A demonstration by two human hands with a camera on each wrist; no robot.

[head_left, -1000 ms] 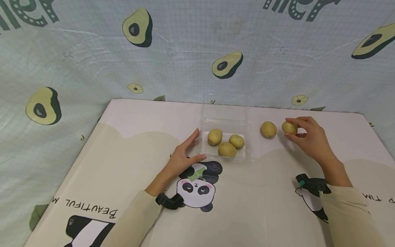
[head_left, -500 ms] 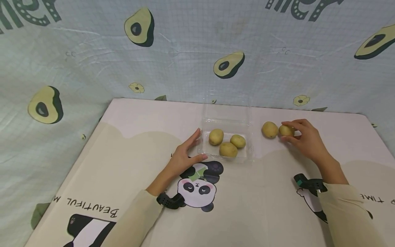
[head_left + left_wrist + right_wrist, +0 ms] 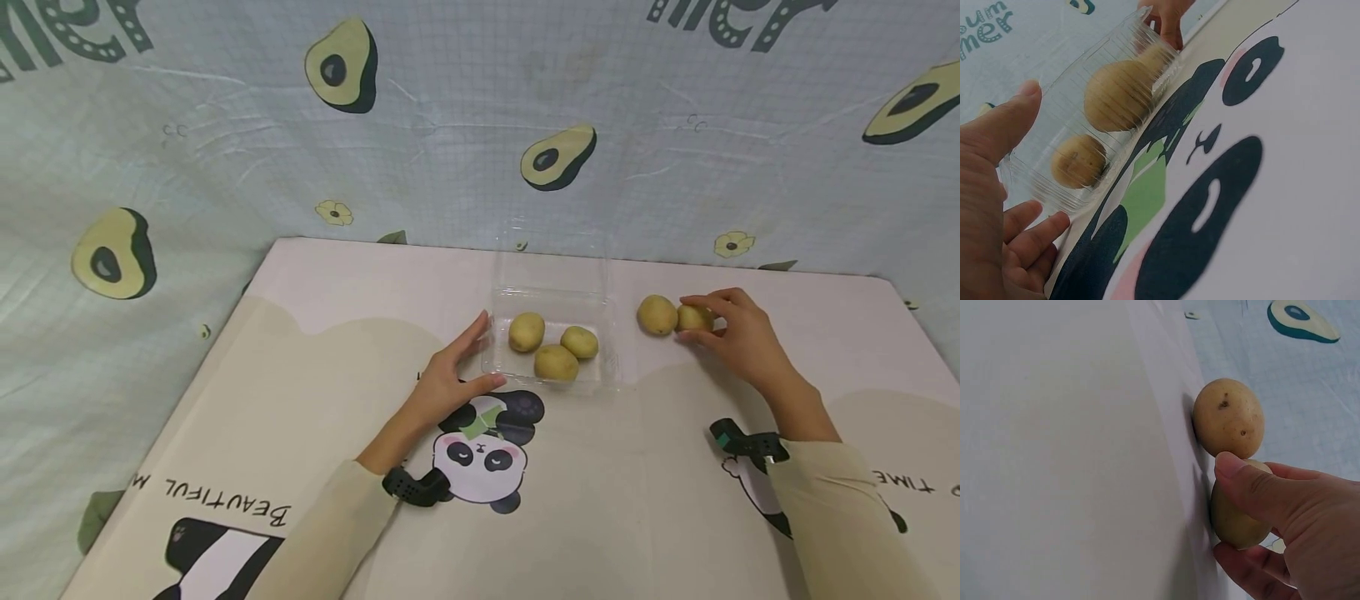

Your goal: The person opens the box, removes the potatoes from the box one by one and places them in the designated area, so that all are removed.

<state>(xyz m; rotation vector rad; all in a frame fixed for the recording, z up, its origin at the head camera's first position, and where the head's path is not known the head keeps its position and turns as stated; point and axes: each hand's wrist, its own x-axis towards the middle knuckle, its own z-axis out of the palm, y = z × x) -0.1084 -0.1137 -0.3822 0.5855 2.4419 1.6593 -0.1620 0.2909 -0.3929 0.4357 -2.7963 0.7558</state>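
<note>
A clear plastic clamshell box [image 3: 517, 367] stands with its lid raised at the back, and 3 potatoes [image 3: 556, 363] lie inside it. At the box's left side my left hand [image 3: 444, 385] rests with thumb and fingers spread along the wall; the left wrist view shows the fingertips by the box corner. To the right of the box, my right hand [image 3: 738, 337] pinches a small potato [image 3: 1238, 519] between thumb and fingers. That potato sits on the table against another potato [image 3: 657, 315], which nothing holds. The fingers partly cover the pinched one.
The table [image 3: 600, 500] has a pale cover printed with pandas [image 3: 480, 467] and lettering. Behind it hangs a light blue cloth [image 3: 450, 150] with avocado prints, close to the raised lid. Both wrists wear black straps [image 3: 416, 487].
My right hand has moved the small potato left until it meets the other loose potato. The left hand and the box have stayed in place.
</note>
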